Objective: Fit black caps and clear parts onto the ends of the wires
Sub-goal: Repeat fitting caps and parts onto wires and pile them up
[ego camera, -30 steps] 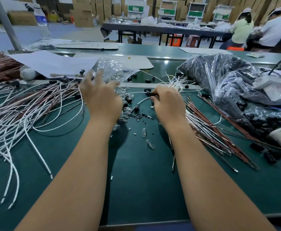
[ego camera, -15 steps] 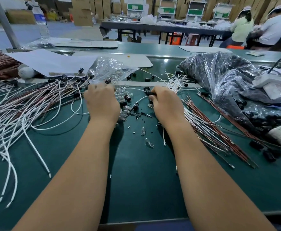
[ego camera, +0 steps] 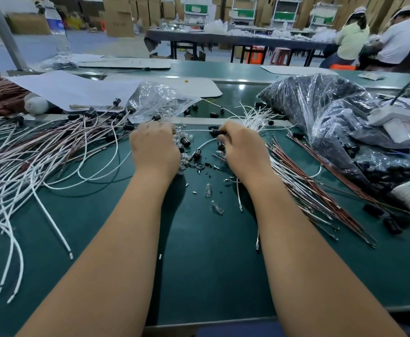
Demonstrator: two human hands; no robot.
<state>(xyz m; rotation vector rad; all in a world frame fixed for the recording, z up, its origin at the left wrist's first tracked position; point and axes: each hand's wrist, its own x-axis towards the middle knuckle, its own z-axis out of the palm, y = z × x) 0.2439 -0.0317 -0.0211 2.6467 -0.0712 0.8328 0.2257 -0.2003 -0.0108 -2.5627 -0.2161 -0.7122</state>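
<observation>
My right hand (ego camera: 244,152) pinches a black cap (ego camera: 214,132) with a white wire (ego camera: 194,130) running out of it to the left. My left hand (ego camera: 154,147) lies knuckles up, its fingers curled down into a small heap of clear parts (ego camera: 184,140) and loose black caps (ego camera: 196,154). Whatever those fingers hold is hidden. Two single clear parts (ego camera: 208,190) lie nearer to me on the green table (ego camera: 199,263). To the right of my right wrist spreads a bundle of bare red and white wires (ego camera: 303,188).
A tangle of capped wires (ego camera: 53,152) covers the left side. A clear bag (ego camera: 158,100) lies behind my left hand. A big bag of black caps (ego camera: 320,110) and white devices (ego camera: 393,122) crowd the right. Two people sit at a far table.
My left hand drew back from the clear bag with spread fingers and curled down onto the heap of clear parts. My right hand kept its pinch on the black cap, barely moving.
</observation>
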